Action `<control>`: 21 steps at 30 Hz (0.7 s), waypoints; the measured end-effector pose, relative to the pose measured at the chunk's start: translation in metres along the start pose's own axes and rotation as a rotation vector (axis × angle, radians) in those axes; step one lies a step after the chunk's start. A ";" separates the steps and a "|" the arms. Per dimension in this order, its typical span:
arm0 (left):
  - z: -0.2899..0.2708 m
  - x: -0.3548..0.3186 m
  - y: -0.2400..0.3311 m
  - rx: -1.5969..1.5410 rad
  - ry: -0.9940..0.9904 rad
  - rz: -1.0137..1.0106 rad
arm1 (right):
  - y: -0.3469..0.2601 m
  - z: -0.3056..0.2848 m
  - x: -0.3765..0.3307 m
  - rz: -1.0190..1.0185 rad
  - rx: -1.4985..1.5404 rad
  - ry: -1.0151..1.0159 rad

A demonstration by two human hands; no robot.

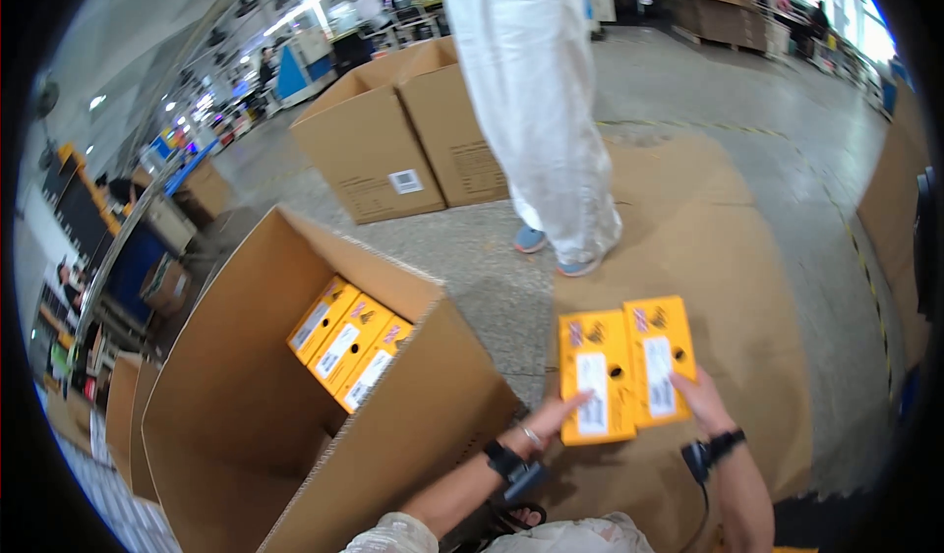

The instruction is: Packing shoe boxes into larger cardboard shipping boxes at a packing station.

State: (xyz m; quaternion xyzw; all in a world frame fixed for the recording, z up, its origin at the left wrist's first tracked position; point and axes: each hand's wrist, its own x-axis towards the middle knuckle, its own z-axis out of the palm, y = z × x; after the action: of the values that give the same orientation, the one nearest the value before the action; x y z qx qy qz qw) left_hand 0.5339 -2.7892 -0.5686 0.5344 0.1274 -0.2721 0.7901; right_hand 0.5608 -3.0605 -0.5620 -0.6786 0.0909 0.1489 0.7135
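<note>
Two yellow boxes are held side by side in front of me, each with a white label and a small dark round hole. My left hand (557, 417) grips the left yellow box (602, 381), its thumb over the label. My right hand (705, 403) is closed on the outer edge of the right yellow box (655, 361). The boxes touch along their inner sides, the right one slightly farther out. To the left stands a large open cardboard carton (418, 376). Inside it, three similar yellow boxes (346, 347) sit in a row against the far wall.
A person in white trousers (531, 81) stands just ahead, beside a flat cardboard sheet (678, 209) on the floor. Two open cartons (379, 155) stand behind to the left. More cartons (128, 415) are at the far left, and stacked cardboard (723, 7) is at the back right.
</note>
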 end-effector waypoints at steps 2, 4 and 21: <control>0.029 -0.034 -0.003 -0.087 -0.011 -0.021 | -0.011 -0.014 -0.033 0.055 0.028 0.002; 0.037 -0.046 -0.029 -0.032 -0.028 -0.113 | -0.017 -0.024 -0.060 0.059 -0.060 0.012; 0.072 -0.077 -0.023 -0.100 0.123 -0.155 | -0.058 -0.013 -0.112 0.073 -0.548 0.116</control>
State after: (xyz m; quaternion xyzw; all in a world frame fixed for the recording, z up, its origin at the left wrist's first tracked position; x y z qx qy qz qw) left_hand 0.4519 -2.8389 -0.5198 0.4983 0.2302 -0.2924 0.7830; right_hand 0.4766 -3.0855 -0.4711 -0.8498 0.1122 0.1542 0.4913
